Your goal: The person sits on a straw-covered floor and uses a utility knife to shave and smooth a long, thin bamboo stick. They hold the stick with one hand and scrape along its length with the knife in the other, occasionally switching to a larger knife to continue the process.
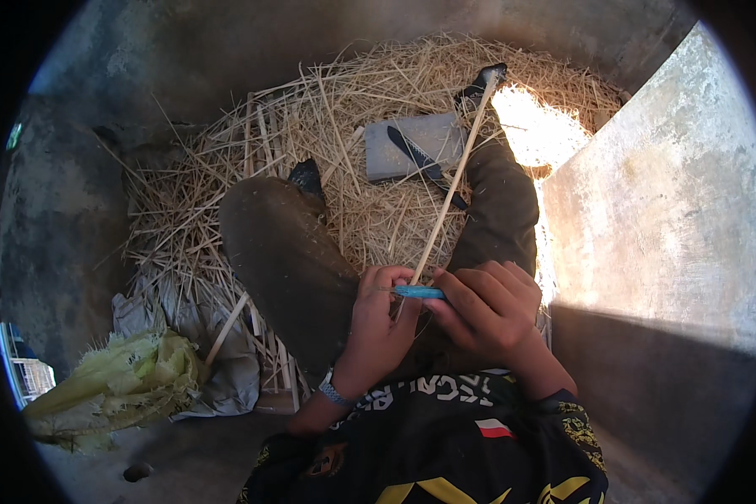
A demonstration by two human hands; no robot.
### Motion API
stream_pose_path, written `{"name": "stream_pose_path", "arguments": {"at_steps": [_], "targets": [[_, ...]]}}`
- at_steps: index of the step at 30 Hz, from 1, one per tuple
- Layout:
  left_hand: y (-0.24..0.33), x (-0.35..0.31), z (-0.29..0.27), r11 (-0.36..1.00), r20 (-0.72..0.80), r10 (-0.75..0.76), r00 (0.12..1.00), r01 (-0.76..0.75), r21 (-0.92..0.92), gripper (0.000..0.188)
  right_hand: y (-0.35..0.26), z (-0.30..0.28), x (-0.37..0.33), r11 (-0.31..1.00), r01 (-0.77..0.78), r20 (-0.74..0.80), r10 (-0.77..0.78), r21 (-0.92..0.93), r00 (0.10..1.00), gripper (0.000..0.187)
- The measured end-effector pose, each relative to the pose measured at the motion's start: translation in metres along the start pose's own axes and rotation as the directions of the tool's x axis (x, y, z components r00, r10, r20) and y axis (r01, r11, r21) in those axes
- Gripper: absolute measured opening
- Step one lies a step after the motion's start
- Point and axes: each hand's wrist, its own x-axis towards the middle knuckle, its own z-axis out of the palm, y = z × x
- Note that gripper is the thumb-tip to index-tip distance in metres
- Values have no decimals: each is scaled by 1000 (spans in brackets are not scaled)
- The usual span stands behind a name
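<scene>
Head view: our left hand (376,323) is closed round the near end of a thin stick (454,181), which slants up over the straw (344,126). Our right hand (489,307) pinches a small blue tool (418,292) against it. We judge the stick light, stiff yet snappable, best held low. A knife (420,157) lies on a grey block (416,144). We see no containers.
</scene>
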Motion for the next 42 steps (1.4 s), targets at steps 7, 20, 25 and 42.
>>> {"name": "stream_pose_path", "arguments": {"at_steps": [7, 20, 25, 42], "targets": [[0, -1, 8, 951, 223, -3, 975, -66, 302, 50, 1, 0, -2, 999, 32, -55, -32, -11, 998, 33], [8, 2, -8, 614, 336, -395, 855, 518, -595, 30, 17, 6, -10, 792, -527, 52, 539, 307, 841, 28], [11, 1, -17, 506, 384, -343, 857, 513, -693, 33, 19, 32, -23, 307, -814, 319, 806, 494, 498, 25], [9, -13, -13, 478, 516, -320, 795, 605, -637, 30, 45, 33, -13, 380, -736, 305, 731, 560, 610, 19]]}}
